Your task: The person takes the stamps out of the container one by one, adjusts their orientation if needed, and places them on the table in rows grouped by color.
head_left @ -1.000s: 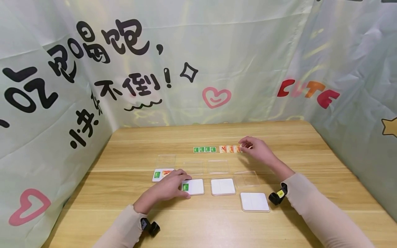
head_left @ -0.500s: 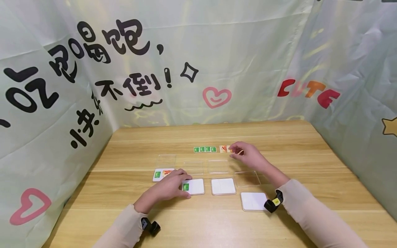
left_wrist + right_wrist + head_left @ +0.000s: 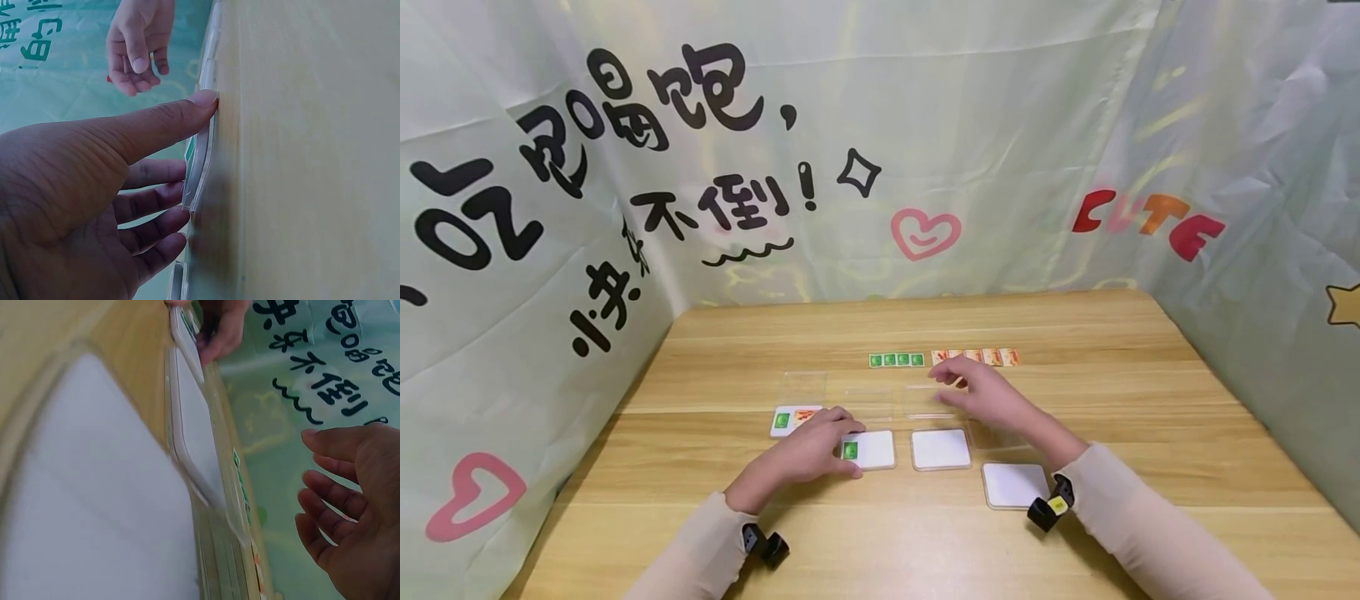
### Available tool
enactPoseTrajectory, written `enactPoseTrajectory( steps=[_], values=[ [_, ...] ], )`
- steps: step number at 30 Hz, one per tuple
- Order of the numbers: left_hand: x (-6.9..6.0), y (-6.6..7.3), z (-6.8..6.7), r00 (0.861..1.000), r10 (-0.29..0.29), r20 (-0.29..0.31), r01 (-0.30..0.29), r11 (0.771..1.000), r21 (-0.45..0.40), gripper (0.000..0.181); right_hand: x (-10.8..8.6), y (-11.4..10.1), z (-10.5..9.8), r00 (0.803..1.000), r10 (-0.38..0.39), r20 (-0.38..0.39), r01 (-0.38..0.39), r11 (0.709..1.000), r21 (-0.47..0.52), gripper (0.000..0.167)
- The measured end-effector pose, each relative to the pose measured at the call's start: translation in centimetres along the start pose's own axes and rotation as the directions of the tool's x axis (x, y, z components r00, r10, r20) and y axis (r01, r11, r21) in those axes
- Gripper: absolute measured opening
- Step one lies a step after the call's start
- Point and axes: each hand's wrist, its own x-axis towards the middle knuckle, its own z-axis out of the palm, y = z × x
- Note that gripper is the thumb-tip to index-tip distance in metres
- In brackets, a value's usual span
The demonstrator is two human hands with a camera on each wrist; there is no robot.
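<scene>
My left hand [image 3: 811, 450] grips a white card case [image 3: 877, 450] between thumb and fingers; a green picture piece [image 3: 850, 451] lies at its left end. In the left wrist view, my left hand [image 3: 75, 187] has its thumb and fingertips at the edges of the case [image 3: 200, 156]. My right hand [image 3: 988, 396] hangs above the clear lids, just in front of the red-and-orange picture pieces [image 3: 992, 357]. Its fingers are loosely bent and apart, and the right wrist view shows nothing in the right hand [image 3: 356, 500].
Another white case [image 3: 781, 422] with green and red pieces sits at the left, partly behind my left hand. Two blank white cases [image 3: 941, 449] [image 3: 1011, 486] lie at the right. Clear lids [image 3: 803, 383] stand behind the cases, with a row of green pieces [image 3: 897, 360] farther back.
My right hand has moved left and nearer along the row of red-and-orange pieces, uncovering its right end. My left hand has stayed on the same case.
</scene>
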Motion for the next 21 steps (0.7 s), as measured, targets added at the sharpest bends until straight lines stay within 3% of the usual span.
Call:
enactPoseTrajectory(
  steps=[21],
  values=[
    [0.1,-0.2,0.1,1.0,0.017,0.001,-0.017,1.0,0.011,0.063,-0.4,-2.1,3.2,0.984,-0.044,0.173,0.044,0.999,0.0,0.055]
  ],
)
